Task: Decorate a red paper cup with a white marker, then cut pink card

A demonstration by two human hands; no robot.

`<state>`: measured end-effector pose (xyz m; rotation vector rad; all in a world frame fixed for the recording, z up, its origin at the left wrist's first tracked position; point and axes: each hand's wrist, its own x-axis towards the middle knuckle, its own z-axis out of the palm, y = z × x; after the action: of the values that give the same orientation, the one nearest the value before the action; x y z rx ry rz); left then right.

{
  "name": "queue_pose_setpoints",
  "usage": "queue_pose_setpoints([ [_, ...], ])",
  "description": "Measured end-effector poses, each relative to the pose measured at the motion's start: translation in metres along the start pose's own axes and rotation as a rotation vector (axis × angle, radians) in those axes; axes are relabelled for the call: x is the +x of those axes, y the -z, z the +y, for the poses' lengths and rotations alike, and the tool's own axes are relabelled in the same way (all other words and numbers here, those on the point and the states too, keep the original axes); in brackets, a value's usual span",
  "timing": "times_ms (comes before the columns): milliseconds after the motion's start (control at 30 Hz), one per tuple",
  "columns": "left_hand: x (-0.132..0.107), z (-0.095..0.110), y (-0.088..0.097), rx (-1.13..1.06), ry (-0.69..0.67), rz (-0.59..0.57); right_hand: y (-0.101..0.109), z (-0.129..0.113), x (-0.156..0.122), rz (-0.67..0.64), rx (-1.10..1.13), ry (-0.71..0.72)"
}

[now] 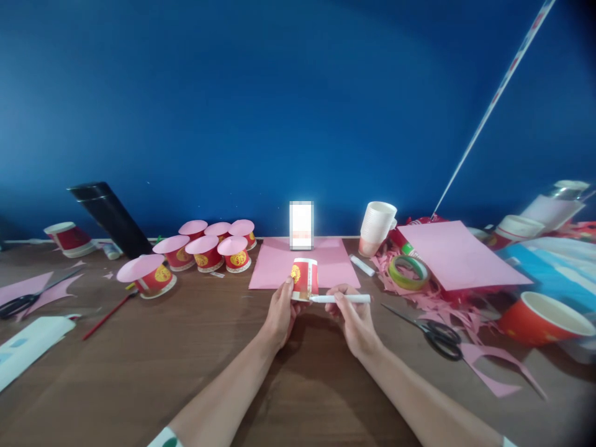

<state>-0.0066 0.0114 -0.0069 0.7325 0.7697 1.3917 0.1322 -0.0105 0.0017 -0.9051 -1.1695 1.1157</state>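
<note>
My left hand (279, 313) is closed around a small red paper cup (305, 277) with a gold emblem and a pale band at its lower edge. In my right hand (351, 316) is a slim white pen (356, 298), lying almost level with its tip pointing left. That tip is at the lower right edge of the cup; whether it touches cannot be made out. Behind the cup lies a pink paper sheet (270, 267), and a small white tube (362, 265) lies by the sheet's right edge.
Several red cups topped with pink paper discs (203, 244) stand at the left, near a black flask (112, 217). Stacked paper cups (378, 223), a tape roll (407, 273), pink scraps (442, 304), scissors (442, 338) and an orange cup (544, 320) are on the right.
</note>
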Motion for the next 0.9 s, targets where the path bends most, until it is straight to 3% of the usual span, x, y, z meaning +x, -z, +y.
queue_pose_setpoints([
  [167,0.0,0.0,0.001,0.003,-0.024,-0.055,-0.002,-0.003,0.0,-0.017,0.0,-0.007],
  [367,0.001,-0.001,0.002,0.014,-0.034,-0.037,-0.002,-0.007,-0.001,-0.042,-0.088,0.04],
  [667,0.0,0.0,0.003,-0.001,-0.018,-0.059,-0.001,0.003,0.002,0.05,0.083,-0.033],
  [900,-0.001,0.002,0.0,-0.042,0.005,-0.026,-0.001,0.003,0.002,-0.015,0.083,-0.058],
])
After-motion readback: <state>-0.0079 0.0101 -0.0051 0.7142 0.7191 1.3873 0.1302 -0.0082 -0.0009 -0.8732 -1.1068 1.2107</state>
